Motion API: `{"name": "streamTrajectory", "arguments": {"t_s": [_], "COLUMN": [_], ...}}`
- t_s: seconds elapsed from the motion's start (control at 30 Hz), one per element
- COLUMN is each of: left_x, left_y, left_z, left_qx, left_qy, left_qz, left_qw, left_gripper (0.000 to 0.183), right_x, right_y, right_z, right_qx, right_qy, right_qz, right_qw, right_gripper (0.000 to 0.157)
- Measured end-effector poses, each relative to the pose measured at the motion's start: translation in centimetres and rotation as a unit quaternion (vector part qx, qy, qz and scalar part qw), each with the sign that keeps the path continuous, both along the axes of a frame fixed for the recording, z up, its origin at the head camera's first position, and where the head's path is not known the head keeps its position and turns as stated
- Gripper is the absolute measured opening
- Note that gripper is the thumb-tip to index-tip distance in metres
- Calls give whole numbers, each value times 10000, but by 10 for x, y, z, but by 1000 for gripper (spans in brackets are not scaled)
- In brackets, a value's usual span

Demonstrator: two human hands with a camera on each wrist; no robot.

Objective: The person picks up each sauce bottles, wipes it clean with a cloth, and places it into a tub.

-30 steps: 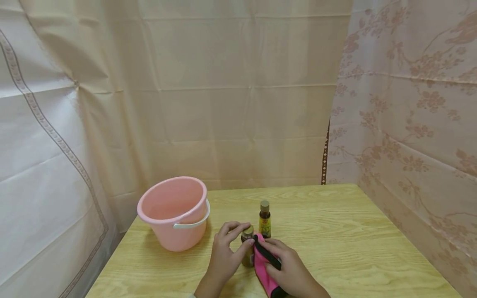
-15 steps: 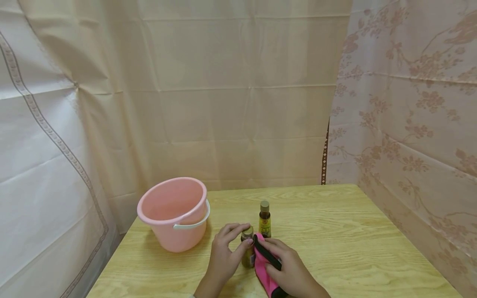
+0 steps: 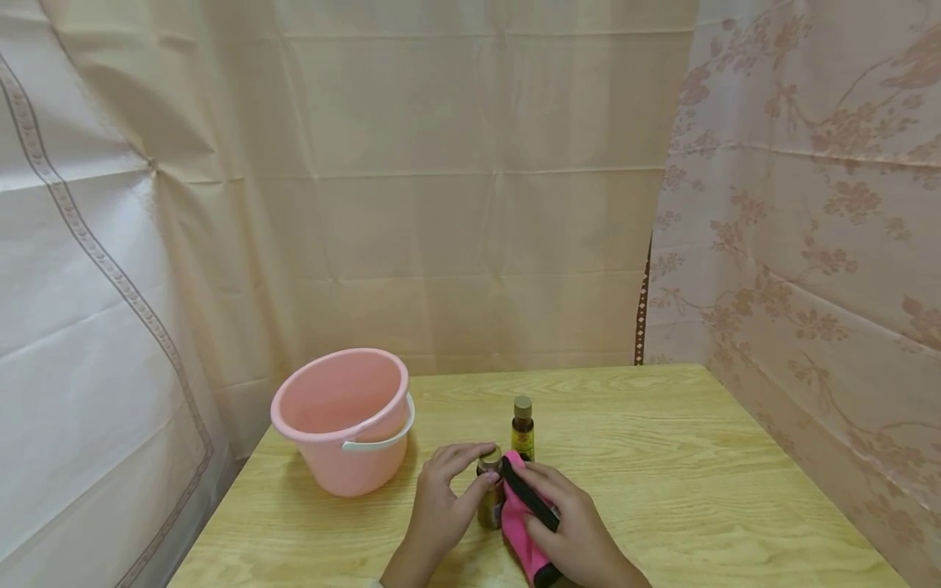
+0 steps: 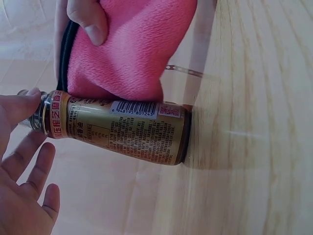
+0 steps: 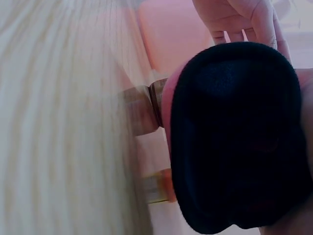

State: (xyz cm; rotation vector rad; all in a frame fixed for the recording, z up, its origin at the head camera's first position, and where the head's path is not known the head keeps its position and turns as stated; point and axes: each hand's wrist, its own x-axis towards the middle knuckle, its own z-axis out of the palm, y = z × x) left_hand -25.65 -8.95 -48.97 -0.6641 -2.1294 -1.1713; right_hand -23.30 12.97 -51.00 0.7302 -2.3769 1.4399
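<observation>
In the head view, a small sesame oil bottle (image 3: 488,513) stands upright on the table. My left hand (image 3: 439,500) pinches it at the neck, thumb and index finger just under the gold cap; the other fingers stay loose in the left wrist view. A plush pink cloth with black edging (image 3: 519,535) is gripped by my right hand (image 3: 577,518). In the left wrist view the cloth (image 4: 132,54) lies against the upper side of the bottle's gold label (image 4: 142,132). The cloth's black side (image 5: 234,142) fills much of the right wrist view.
Just behind the cloth stands a second, dark bottle (image 3: 523,433) with a yellow label and gold cap. A pink bucket (image 3: 353,474) with a white handle (image 3: 378,443) is at the table's left. Curtains (image 3: 470,204) surround the wooden table (image 3: 720,490).
The right hand has moved the cloth slightly upward along the bottle, and it now covers more of the second bottle's label. The left hand keeps its place at the neck.
</observation>
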Motion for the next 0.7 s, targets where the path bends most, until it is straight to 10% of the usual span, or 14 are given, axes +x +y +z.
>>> {"name": "streamTrajectory", "arguments": {"t_s": [0.37,0.7], "left_x": [2,0], "left_y": [-1,2], "left_z": [1,-2], "left_qx": [-45,-52], "left_qy": [-340,-34], "left_qz": [-145,-144], "left_qw": [9993,9999], "left_gripper": [34,34], "right_x": [3,1], "right_y": [0,0], "right_z": [1,3], "right_qx": [-279,-243], "right_qy": [690,225], "right_qz": [-78,20], "right_qw": [9972,9995], "right_gripper": [70,72]}}
